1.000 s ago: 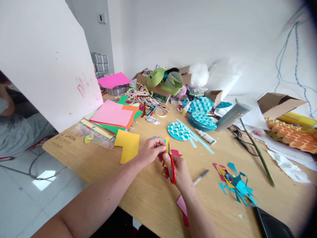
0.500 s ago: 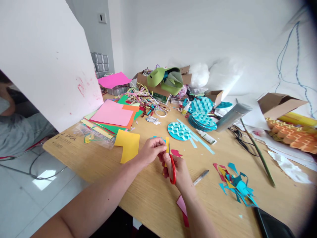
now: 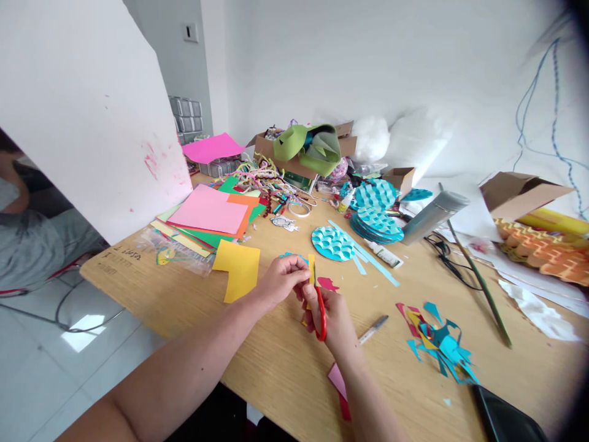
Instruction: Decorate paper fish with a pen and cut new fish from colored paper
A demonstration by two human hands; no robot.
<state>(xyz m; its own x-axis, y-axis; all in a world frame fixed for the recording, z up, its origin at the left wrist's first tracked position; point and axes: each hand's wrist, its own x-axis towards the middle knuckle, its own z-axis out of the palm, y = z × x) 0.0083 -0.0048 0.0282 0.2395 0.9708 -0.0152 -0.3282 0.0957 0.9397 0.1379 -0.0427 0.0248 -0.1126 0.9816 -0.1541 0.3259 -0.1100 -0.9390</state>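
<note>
My left hand (image 3: 280, 279) pinches a small yellow paper piece (image 3: 311, 268) just above the wooden table (image 3: 285, 368). Right beside it, my right hand (image 3: 335, 319) is closed round red-handled scissors (image 3: 321, 313), whose blades point up at the yellow piece. A small pink scrap (image 3: 327, 283) lies just behind my hands. A silver marker (image 3: 373, 329) rests on the table to the right of my right hand.
A cut yellow sheet (image 3: 237, 269) and a stack of coloured paper (image 3: 209, 215) lie at the left. Teal patterned discs (image 3: 332, 243) sit behind, paper scraps (image 3: 437, 344) at the right. A white board (image 3: 87, 116) leans at the left; a person sits beyond it.
</note>
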